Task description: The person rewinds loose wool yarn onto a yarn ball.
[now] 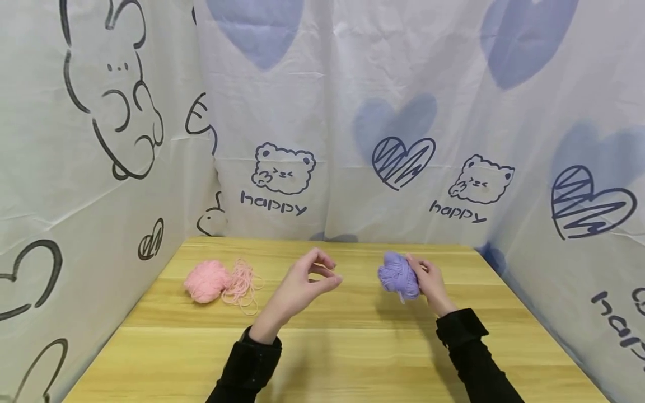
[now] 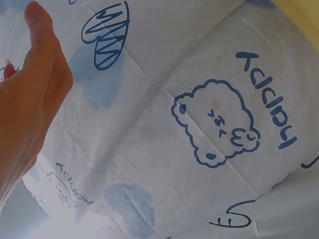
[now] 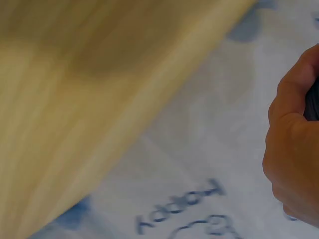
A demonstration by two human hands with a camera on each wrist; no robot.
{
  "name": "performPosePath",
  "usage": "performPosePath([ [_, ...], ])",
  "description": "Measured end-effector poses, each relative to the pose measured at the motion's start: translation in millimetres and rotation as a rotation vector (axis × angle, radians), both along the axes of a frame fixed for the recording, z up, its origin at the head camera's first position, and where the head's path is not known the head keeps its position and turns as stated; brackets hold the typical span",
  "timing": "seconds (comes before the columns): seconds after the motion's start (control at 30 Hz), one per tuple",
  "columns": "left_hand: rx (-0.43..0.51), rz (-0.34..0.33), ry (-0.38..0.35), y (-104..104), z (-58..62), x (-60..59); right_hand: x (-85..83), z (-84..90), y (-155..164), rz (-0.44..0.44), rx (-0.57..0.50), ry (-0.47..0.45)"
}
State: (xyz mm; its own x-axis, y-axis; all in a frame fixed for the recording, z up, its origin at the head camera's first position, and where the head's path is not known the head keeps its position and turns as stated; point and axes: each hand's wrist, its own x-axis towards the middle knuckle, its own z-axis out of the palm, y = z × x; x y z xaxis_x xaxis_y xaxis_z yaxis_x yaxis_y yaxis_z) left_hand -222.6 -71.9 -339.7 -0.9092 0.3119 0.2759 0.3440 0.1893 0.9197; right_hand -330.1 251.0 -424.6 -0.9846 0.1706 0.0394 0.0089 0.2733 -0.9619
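Observation:
A ball of purple yarn [image 1: 397,275] is held above the right side of the table by my right hand [image 1: 429,284], and a short loose end hangs from its underside. In the right wrist view, this hand [image 3: 293,144] curls round something dark at the frame's edge, mostly cut off. My left hand [image 1: 304,284] hovers over the middle of the table, fingers loosely bent, with nothing visible between thumb and fingertips. Only part of it [image 2: 37,84] shows in the left wrist view. Left of it, a ball of pink yarn [image 1: 205,281] lies with a loose tangle of pink strands [image 1: 242,284] beside it.
The wooden table [image 1: 353,358] carries the pink yarn near its left edge. White printed cloth [image 1: 342,129] with hearts, bears and writing hangs behind the table and along both sides.

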Motion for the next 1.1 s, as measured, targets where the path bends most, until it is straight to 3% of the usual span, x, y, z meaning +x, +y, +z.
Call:
performPosePath([
  [0.33,-0.010,0.041,-0.001,-1.9,0.3,2.8,-13.8,-28.9,62.0,-0.021,0.244,-0.127],
  [0.53,-0.013,0.171,-0.035,-16.2,1.5,-3.2,-18.9,-35.6,74.8,0.003,0.403,-0.113],
  [0.67,0.004,0.283,-0.103,-41.0,1.0,-17.3,-18.9,-37.6,75.2,0.008,0.445,-0.125],
  [0.87,-0.008,0.443,-0.245,-94.7,-2.5,-41.9,-19.1,-35.0,74.3,0.051,0.492,-0.151],
  [0.97,-0.064,0.535,-0.302,-124.5,-11.3,-53.6,-18.0,-29.6,73.2,0.064,0.581,-0.137],
  [1.1,-0.191,0.634,-0.377,-159.5,-32.6,-63.9,-13.6,-22.5,73.8,0.055,0.663,-0.132],
])
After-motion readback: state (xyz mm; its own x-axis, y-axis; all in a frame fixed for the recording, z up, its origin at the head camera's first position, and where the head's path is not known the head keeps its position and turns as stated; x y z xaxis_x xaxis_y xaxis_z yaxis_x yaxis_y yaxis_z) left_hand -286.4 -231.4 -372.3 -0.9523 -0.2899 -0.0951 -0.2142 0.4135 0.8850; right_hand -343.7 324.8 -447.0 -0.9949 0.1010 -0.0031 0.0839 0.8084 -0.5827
